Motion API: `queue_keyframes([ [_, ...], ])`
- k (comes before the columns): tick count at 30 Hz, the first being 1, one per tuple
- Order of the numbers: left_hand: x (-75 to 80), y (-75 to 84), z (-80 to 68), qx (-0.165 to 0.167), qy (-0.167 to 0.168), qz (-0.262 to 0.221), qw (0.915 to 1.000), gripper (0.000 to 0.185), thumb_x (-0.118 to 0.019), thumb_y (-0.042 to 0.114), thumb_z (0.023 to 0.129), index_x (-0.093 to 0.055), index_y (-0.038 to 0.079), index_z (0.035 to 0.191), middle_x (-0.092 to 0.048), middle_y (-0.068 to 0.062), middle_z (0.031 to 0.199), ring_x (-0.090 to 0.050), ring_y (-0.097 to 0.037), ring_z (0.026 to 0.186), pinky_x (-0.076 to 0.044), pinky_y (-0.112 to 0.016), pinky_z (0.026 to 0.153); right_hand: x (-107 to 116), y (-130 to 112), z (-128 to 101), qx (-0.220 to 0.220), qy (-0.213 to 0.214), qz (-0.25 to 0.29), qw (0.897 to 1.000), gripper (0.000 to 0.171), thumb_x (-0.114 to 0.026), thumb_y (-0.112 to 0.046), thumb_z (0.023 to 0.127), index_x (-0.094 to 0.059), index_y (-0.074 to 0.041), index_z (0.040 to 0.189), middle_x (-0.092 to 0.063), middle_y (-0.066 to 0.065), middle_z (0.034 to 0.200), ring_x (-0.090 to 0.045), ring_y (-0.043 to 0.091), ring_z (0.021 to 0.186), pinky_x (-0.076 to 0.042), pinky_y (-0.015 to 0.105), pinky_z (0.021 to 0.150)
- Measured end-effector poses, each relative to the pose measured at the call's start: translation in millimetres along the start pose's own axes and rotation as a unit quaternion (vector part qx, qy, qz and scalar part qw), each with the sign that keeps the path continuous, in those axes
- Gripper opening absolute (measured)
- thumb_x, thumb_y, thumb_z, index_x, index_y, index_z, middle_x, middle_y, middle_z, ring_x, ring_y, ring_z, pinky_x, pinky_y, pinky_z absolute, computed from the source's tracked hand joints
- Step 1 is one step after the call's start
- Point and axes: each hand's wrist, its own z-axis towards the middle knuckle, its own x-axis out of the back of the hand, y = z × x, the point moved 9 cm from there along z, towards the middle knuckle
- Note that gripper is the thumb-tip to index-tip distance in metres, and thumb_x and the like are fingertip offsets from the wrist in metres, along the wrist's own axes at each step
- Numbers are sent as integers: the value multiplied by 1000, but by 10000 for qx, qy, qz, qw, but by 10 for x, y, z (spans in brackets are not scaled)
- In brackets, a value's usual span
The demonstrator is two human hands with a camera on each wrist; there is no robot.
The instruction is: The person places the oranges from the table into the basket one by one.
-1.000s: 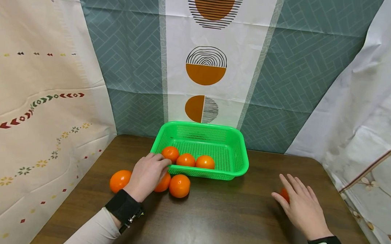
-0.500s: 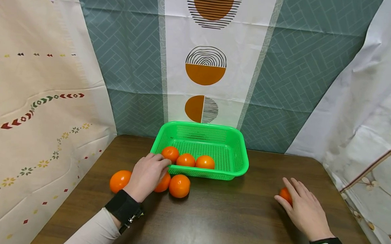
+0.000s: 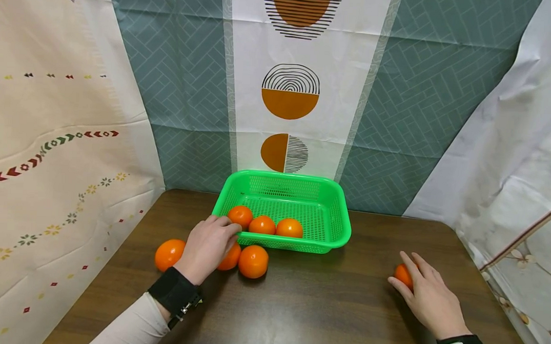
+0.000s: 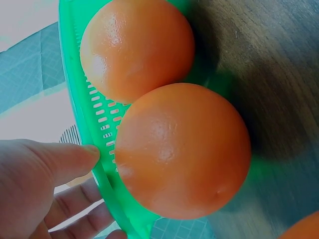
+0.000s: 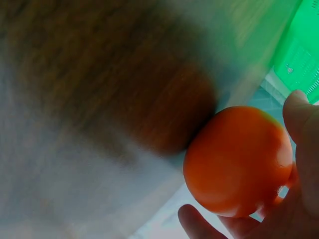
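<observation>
A green plastic basket (image 3: pixel 333 215) stands at the back of the brown table and holds three oranges (image 3: pixel 262 225) along its front wall. My left hand (image 3: pixel 228 234) pinches the basket's front left rim (image 4: pixel 102 164), thumb (image 4: pixel 65 159) outside and fingers inside. Beside that hand, three more oranges (image 3: pixel 253 261) lie on the table, and one of them (image 3: pixel 231 260) is partly hidden under it. Two of these oranges (image 4: pixel 182 149) fill the left wrist view. At the right, my right hand (image 3: pixel 401 269) curls round a single orange (image 3: pixel 403 276), with thumb and fingers round this fruit (image 5: pixel 237 159).
Patterned cloth walls close in the table at the left, the back and the right. The table's right edge (image 3: pixel 487 284) runs close to my right hand. Bare wood (image 3: pixel 316 302) lies between my two hands.
My right hand has slid forward over the lone orange, and its straight fingers have curled round it. The left hand, the basket and the other oranges have not moved.
</observation>
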Motion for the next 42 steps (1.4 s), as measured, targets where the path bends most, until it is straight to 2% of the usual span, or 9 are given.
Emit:
queue_keyframes([
  [11,-14,-11,-4,13,-13,-6,10000,16,-79,17,88,-75,20,103,-66,2,96,-57,-23,85,-48,-34,66,-12,-8,-3,57,144,-4,9999,73,-76,-42,89,-47,-11,148,-45,26,140,-46,51,120,-47,73,75],
  [24,-8,-7,-7,-23,57,-41,10000,15,-79,16,88,-76,19,102,-65,2,95,-57,-23,83,-47,-34,64,-22,1,26,60,50,-135,9999,67,-76,-45,88,-54,-7,139,-49,25,133,-50,50,114,-49,70,73],
  [42,-40,-28,-1,69,-107,-28,9999,16,-79,18,89,-75,21,104,-66,2,98,-57,-23,86,-48,-35,68,37,-42,81,187,17,-105,9998,62,-78,-44,87,-58,-10,134,-54,21,127,-55,46,106,-52,65,68],
])
